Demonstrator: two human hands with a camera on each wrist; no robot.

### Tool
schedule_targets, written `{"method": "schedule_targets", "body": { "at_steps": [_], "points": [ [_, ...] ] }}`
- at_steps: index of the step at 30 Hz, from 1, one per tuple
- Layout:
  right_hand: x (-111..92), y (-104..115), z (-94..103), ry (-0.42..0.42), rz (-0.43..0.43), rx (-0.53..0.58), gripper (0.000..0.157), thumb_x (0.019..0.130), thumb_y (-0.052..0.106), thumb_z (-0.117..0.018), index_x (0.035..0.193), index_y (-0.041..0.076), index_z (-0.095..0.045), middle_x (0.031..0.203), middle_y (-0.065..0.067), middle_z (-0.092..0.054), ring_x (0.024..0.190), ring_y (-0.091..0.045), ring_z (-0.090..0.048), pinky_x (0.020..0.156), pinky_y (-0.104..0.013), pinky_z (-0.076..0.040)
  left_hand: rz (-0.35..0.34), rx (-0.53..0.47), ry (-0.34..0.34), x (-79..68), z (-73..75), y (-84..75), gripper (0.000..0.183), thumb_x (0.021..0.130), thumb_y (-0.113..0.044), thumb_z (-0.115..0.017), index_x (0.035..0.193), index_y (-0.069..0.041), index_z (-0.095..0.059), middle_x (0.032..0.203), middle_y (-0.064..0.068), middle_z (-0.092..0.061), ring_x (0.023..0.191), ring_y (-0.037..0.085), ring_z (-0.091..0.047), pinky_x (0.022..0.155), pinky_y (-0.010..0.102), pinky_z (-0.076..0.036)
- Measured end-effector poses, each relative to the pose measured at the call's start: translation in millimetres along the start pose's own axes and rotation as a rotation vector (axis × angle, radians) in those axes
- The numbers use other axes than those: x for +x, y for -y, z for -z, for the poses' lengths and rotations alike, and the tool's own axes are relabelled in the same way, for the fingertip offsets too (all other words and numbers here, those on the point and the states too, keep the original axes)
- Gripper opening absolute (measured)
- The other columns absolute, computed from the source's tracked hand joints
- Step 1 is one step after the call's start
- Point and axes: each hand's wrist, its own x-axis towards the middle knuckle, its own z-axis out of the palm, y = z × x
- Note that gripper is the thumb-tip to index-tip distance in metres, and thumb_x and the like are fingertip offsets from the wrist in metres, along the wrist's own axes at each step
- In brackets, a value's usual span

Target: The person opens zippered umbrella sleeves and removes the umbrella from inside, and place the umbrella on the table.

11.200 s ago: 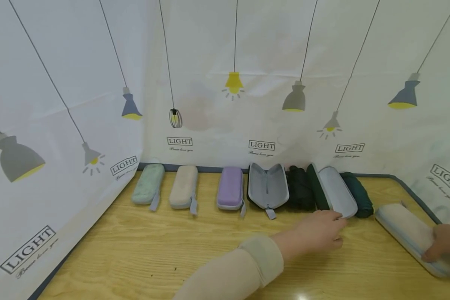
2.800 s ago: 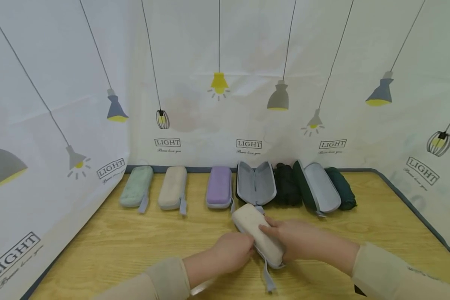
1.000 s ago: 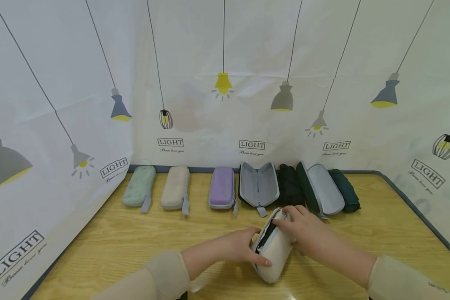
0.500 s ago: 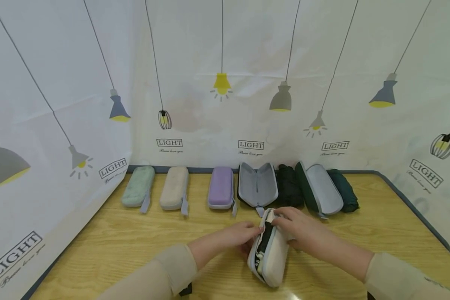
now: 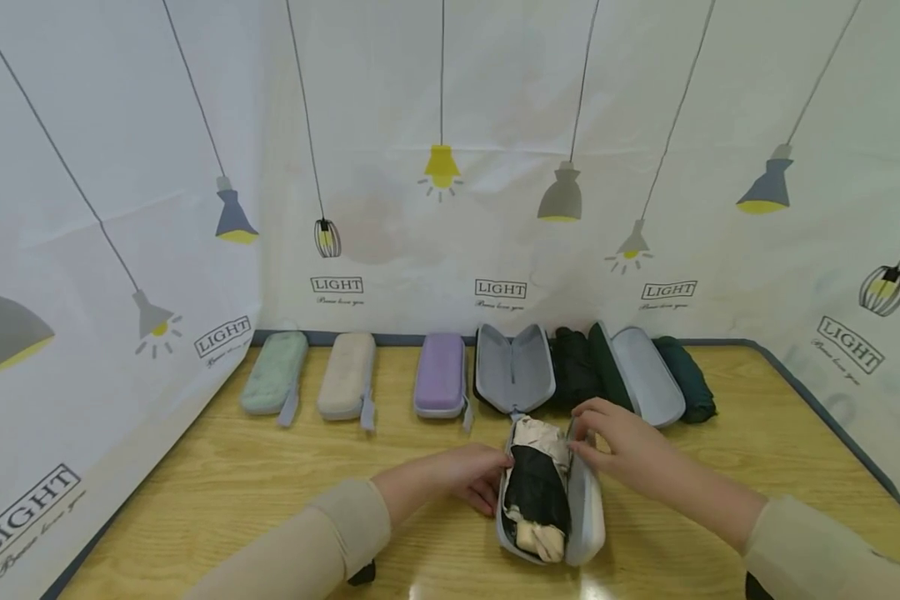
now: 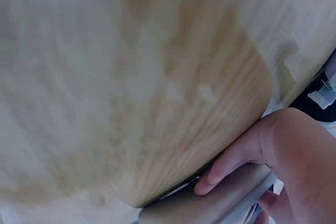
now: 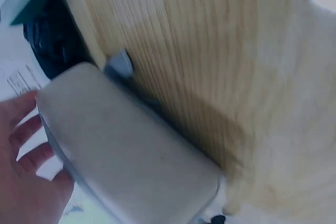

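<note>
A beige zip case [image 5: 589, 521] stands unzipped and parted on the table in the head view. A rolled cloth bundle [image 5: 536, 492], black in the middle and cream at both ends, lies in its left half. My left hand [image 5: 461, 473] holds that half by its left wall, thumb at the rim and fingers along the outside. At the top of the right half, my right hand [image 5: 618, 437] grips the edge between thumb and fingers. The right wrist view has the smooth outer shell of the case [image 7: 126, 140] in front of the fingers.
Along the back wall lie closed mint [image 5: 273, 373], cream [image 5: 347, 377] and purple [image 5: 439, 375] cases. Right of them are an open grey-lined case [image 5: 513, 371], a black bundle [image 5: 576, 367], an open dark green case [image 5: 652, 379] and a dark green bundle [image 5: 686, 379].
The beige case came from the far right to the front middle and was unzipped. Over the last second its halves spread apart, the right one swinging rightward, baring the bundle.
</note>
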Motion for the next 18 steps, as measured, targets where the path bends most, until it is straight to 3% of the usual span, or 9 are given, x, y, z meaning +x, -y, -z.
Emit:
{"method": "schedule_targets", "body": {
  "at_steps": [3, 5, 8, 12, 15, 18],
  "points": [
    [-0.9, 12.0, 1.6, -0.016, 0.042, -0.086, 0.012, 0.078, 0.015, -0.069, 0.085, 0.017, -0.06, 0.101, -0.001, -0.056, 0.096, -0.022, -0.052, 0.077, -0.035, -0.045, -0.021, -0.007, 0.003, -2.1, -1.2, 0.6, 0.035, 0.088, -0.028, -0.045, 0.097, 0.003, -0.057, 0.071, 0.011, -0.061, 0.055, 0.02, -0.057, 0.053, 0.032, -0.051],
    [-2.7, 22.7, 1.3, 0.0, 0.008, -0.109, 0.017, 0.075, 0.012, -0.071, 0.09, 0.015, -0.062, 0.093, 0.004, -0.057, 0.093, -0.02, -0.052, 0.076, -0.035, -0.045, -0.019, -0.001, -0.009, -4.2, -2.7, -1.2, 0.034, 0.088, -0.027, -0.045, 0.097, 0.003, -0.057, 0.07, 0.011, -0.061, 0.055, 0.02, -0.057, 0.052, 0.032, -0.05],
    [-4.5, 39.1, -2.2, 0.087, -0.143, -0.046, 0.027, 0.077, 0.023, -0.07, 0.101, 0.014, -0.062, 0.08, 0.009, -0.056, 0.08, -0.012, -0.054, 0.066, -0.031, -0.045, -0.002, 0.024, -0.054, -7.2, -6.5, -4.5, 0.032, 0.088, -0.028, -0.045, 0.099, -0.001, -0.057, 0.069, 0.012, -0.061, 0.054, 0.02, -0.057, 0.049, 0.031, -0.049],
    [-4.6, 52.6, -9.1, 0.191, -0.34, 0.013, 0.061, 0.076, 0.053, -0.062, 0.119, 0.011, -0.053, 0.072, 0.008, -0.055, 0.063, -0.008, -0.052, 0.055, -0.03, -0.043, 0.014, 0.074, -0.105, -13.0, -13.9, -12.8, 0.03, 0.09, -0.03, -0.045, 0.102, -0.004, -0.056, 0.069, 0.013, -0.063, 0.053, 0.021, -0.058, 0.044, 0.028, -0.046],
    [-3.1, 53.8, -14.8, 0.228, -0.395, -0.026, 0.083, 0.071, 0.068, -0.053, 0.128, 0.009, -0.045, 0.077, 0.005, -0.059, 0.068, -0.014, -0.056, 0.068, -0.039, -0.046, 0.018, 0.118, -0.121, -18.5, -19.7, -21.3, 0.031, 0.091, -0.031, -0.045, 0.104, -0.005, -0.055, 0.07, 0.014, -0.064, 0.056, 0.023, -0.06, 0.044, 0.029, -0.046],
    [-1.0, 51.1, -19.6, 0.257, -0.422, -0.057, 0.097, 0.068, 0.075, -0.047, 0.135, 0.006, -0.036, 0.081, 0.001, -0.062, 0.078, -0.022, -0.06, 0.084, -0.053, -0.037, 0.011, 0.15, -0.139, -23.5, -25.2, -28.2, 0.031, 0.091, -0.029, -0.045, 0.108, -0.005, -0.054, 0.07, 0.013, -0.064, 0.059, 0.026, -0.062, 0.046, 0.032, -0.048]
  ]
}}
